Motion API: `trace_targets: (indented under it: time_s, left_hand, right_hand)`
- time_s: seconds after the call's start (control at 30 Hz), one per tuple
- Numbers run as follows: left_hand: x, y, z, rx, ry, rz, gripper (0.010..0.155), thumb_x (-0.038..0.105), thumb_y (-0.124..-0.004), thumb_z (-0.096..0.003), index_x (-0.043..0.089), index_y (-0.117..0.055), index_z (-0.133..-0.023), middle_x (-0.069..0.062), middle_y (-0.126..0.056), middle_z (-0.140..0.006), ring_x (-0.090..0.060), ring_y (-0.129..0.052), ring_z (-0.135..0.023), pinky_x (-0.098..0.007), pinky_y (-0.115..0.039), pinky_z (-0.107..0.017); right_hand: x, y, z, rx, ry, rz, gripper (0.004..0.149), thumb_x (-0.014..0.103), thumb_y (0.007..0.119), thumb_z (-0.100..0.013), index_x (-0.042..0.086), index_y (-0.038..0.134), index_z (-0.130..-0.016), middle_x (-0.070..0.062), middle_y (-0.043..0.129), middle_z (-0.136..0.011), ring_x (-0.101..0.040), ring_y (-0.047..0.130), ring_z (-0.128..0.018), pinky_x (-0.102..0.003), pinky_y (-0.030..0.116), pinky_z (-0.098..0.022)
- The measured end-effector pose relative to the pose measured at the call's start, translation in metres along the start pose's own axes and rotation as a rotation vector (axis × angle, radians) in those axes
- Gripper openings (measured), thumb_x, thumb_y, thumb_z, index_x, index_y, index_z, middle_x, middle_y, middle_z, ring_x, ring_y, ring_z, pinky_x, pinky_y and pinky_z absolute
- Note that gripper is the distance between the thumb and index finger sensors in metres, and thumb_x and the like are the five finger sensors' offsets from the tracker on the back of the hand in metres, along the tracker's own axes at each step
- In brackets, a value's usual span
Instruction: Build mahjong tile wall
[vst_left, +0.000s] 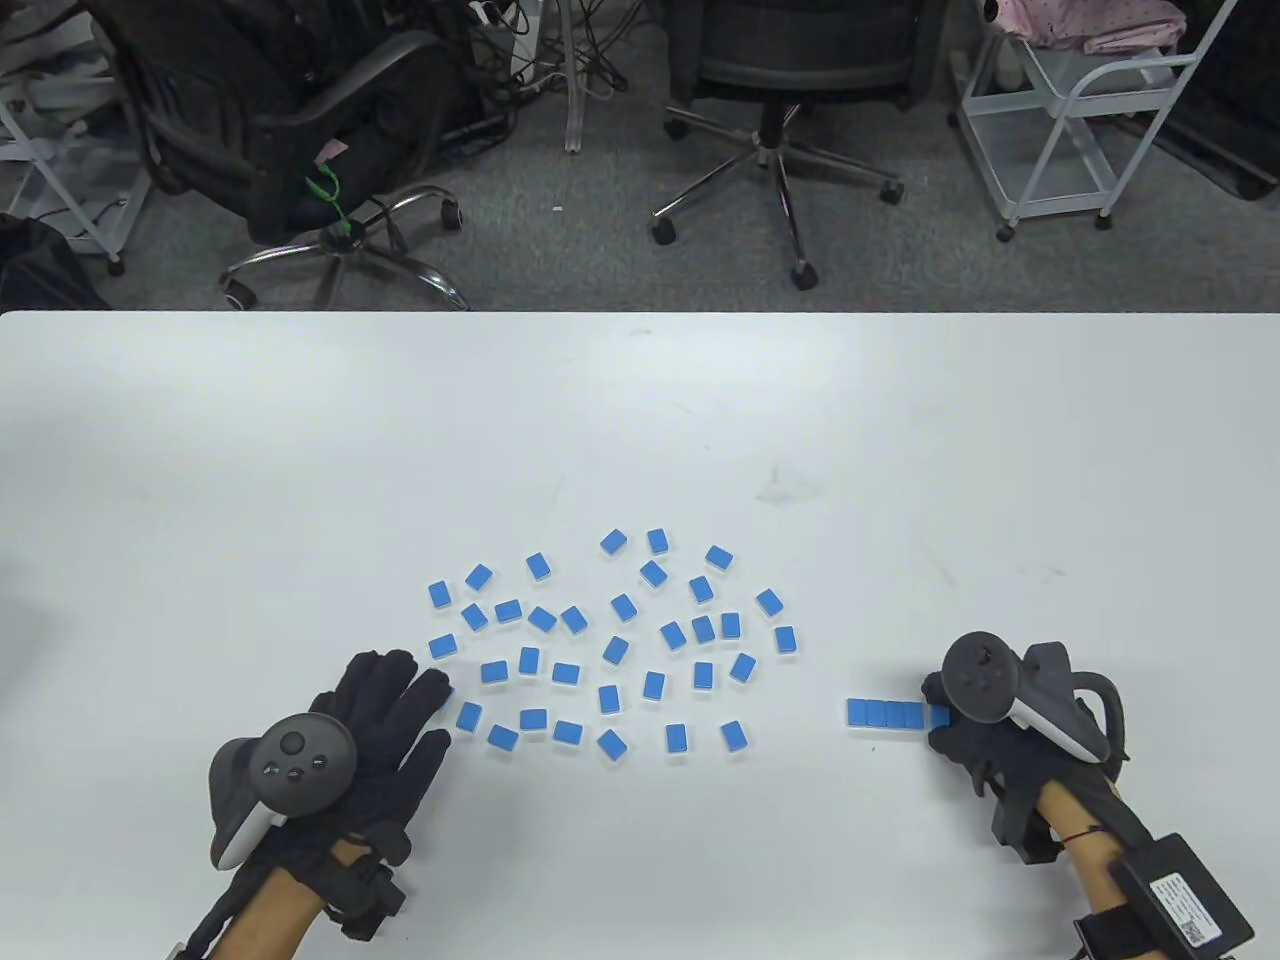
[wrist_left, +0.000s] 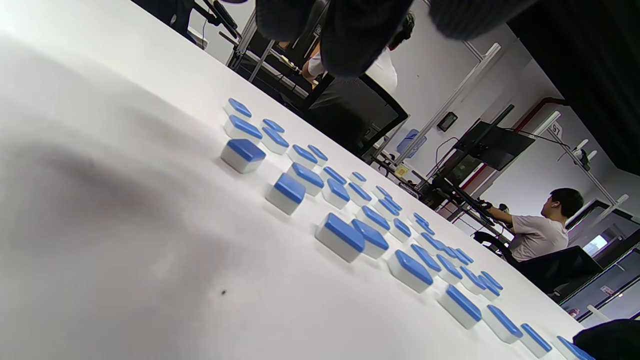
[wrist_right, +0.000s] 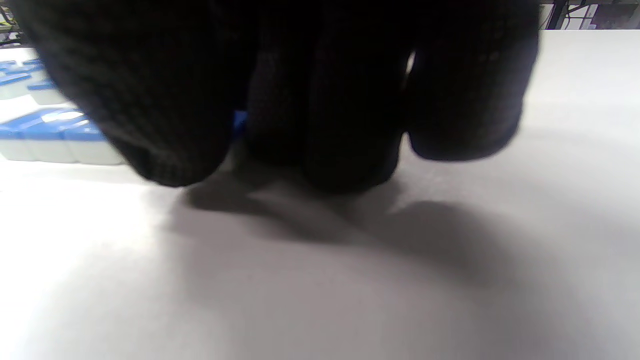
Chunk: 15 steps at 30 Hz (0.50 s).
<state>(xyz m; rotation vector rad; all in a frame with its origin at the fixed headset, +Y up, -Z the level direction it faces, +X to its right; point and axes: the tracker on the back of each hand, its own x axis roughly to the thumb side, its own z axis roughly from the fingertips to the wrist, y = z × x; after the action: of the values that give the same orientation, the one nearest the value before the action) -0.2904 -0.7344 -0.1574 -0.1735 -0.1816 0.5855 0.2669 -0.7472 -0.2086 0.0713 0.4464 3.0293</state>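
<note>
While the wall is only begun: right hand (vst_left: 985, 745) curled at the 3 o'clock end of a short tile row (vst_left: 888, 713), left hand (vst_left: 375, 745) spread flat beside the loose tiles (vst_left: 610, 640).

Seen from the right wrist, gloved fingers (wrist_right: 350, 100) bunched down onto the white table (vst_left: 640, 420), a sliver of blue showing between them; likely pressing or pinching the newest tile against the row's end, though exact grip cannot be told. Best done by sliding that tile flush, faces touching, keeping the line straight toward 9 o'clock. Left hand open, holding nothing, fingertips near the scattered tiles' 8 o'clock edge, well placed to fetch the next one. Loose tiles lying blue side up at table centre, row at their 4 o'clock, well apart.
</note>
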Motion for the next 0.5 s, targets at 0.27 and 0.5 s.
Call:
trace_targets:
  time_s: [0.27,0.5]
  left_hand:
    - [0.0003,0.0003,0.0,0.0,-0.006,0.0,0.067,0.06,-0.056,-0.051,0.032,-0.053,-0.112,-0.001,-0.031,-0.123,-0.032,-0.018,-0.114,-0.065,-0.018,-0.077]
    - [0.0,0.0005,0.0003,0.003,-0.009,0.001,0.067,0.059,-0.056,-0.0511,0.032,-0.053,-0.112,-0.002,-0.032,-0.123,-0.032,-0.018,-0.114,-0.065,-0.018,-0.077]
  right_hand:
    - [0.0021,0.0018,-0.001,-0.012,-0.01,0.008,0.058,0.038,0.097,-0.029,0.021,0.08,-0.082,-0.005,0.095,-0.071,-0.024,0.103,-0.05,-0.044,0.089,-0.036]
    - [0.0048,0.0028,-0.0014,-0.02,-0.016,0.028,0.058,0.038,0.096,-0.029,0.022,0.079,-0.082,-0.005,0.095,-0.071,-0.023,0.102,-0.05,-0.044,0.09,-0.036]
